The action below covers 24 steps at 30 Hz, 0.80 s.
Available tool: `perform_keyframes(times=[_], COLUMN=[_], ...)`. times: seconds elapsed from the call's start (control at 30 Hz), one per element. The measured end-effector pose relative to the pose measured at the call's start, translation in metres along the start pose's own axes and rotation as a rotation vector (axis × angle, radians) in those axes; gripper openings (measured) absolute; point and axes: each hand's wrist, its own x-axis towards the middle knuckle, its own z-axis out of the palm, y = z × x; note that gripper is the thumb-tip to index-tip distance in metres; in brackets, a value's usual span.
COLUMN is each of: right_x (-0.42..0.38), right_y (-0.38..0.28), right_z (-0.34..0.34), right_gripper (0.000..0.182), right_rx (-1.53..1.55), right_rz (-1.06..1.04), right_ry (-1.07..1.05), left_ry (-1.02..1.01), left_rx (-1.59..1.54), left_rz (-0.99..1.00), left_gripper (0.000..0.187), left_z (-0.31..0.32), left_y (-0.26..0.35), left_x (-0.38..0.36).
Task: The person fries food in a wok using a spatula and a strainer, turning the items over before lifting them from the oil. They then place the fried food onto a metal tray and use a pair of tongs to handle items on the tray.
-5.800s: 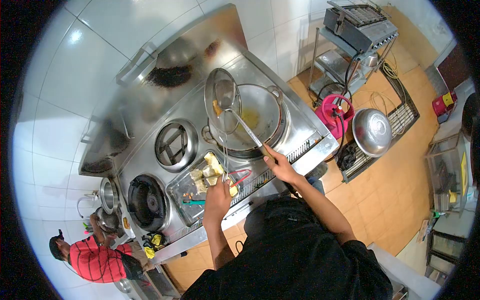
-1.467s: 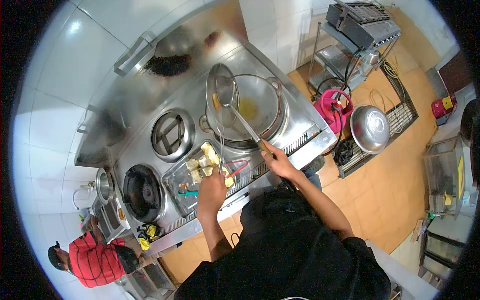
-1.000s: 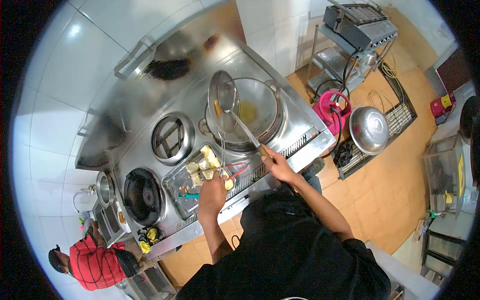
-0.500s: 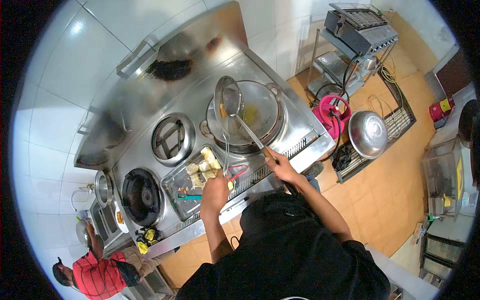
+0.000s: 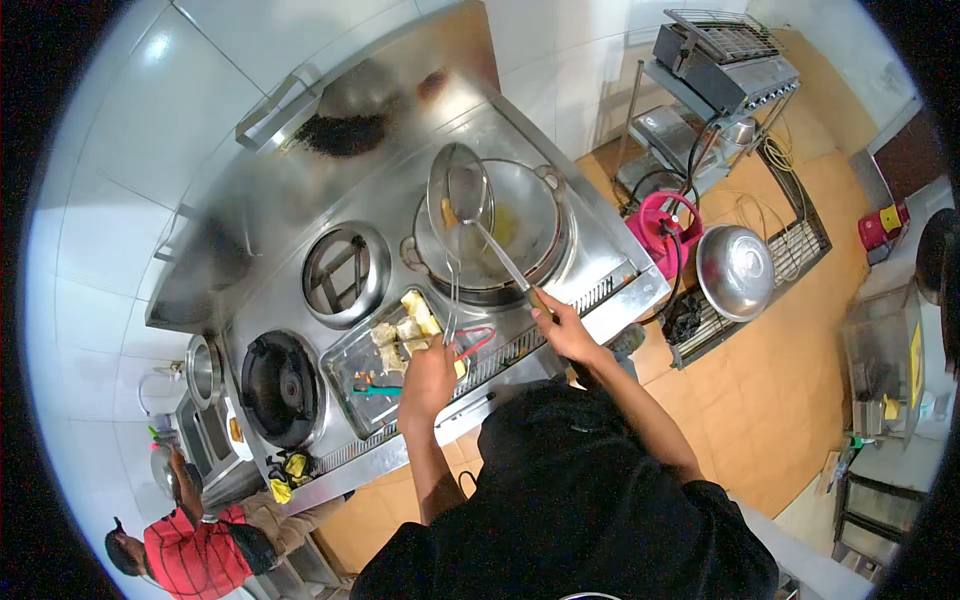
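Note:
My left hand [image 5: 428, 378] is closed around the long wire handle of a metal strainer [image 5: 455, 160], which is held tilted over the left side of a wok [image 5: 535, 225]. A small brown piece of food [image 5: 448, 212] sits in the strainer. My right hand [image 5: 570, 332] grips the brown handle of a metal ladle [image 5: 500, 258], its head overlapping the strainer. The wok has two handles and a little yellowish liquid [image 5: 508, 222] at its bottom. Partly behind my left hand is a glass tray [image 5: 345, 400] with pale yellow food pieces [image 5: 422, 313] and red and teal-handled tools.
An uncovered burner ring [image 5: 345, 275] and a black burner [image 5: 280, 390] lie left on the steel stove [image 5: 420, 170]. A pink gas cylinder [image 5: 665, 230] and an upturned metal bowl [image 5: 736, 272] stand right. A person in red [image 5: 195, 550] works at the lower left.
The strainer and ladle have shifted very slightly over the wok, with both hands keeping their grips. At the lower left, the other person's arm has moved a little.

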Motion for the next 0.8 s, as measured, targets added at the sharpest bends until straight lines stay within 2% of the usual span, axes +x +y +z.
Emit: perform_keyframes(times=[0.07, 0.13, 0.23, 0.37, 0.5, 0.57, 0.73, 0.8], right_x=[0.004, 0.002, 0.007, 0.005, 0.012, 0.008, 0.007, 0.011], right_y=[0.006, 0.005, -0.006, -0.032, -0.002, 0.005, 0.000, -0.010], right_z=[0.001, 0.001, 0.003, 0.002, 0.008, 0.009, 0.011, 0.013], right_gripper=[0.055, 0.054, 0.053, 0.051, 0.051, 0.052, 0.050, 0.049], right_rx=[-0.067, -0.077, -0.084, -0.013, -0.110, -0.064, -0.044, -0.032], right_rz=[-0.074, -0.070, -0.198, -0.167, -0.214, -0.078, -0.107, -0.147], right_ry=[-0.005, 0.014, 0.058, 0.048, 0.088, -0.004, 0.001, 0.007], left_ry=[0.031, 0.019, -0.001, 0.042, -0.034, -0.017, 0.036, 0.051], left_rx=[0.010, -0.017, -0.075, -0.064, -0.044, -0.043, -0.041, -0.025], left_rz=[0.081, 0.064, -0.066, -0.051, -0.093, -0.059, -0.022, -0.006], left_gripper=[0.029, 0.029, 0.027, 0.025, 0.027, 0.027, 0.028, 0.027], left_z=[0.002, 0.003, -0.012, -0.020, -0.013, -0.007, 0.006, -0.013], left_y=[0.001, 0.004, 0.018, 0.022, 0.012, 0.008, -0.010, 0.009], left_x=[0.000, -0.003, -0.008, -0.006, 0.000, -0.002, -0.005, -0.010])
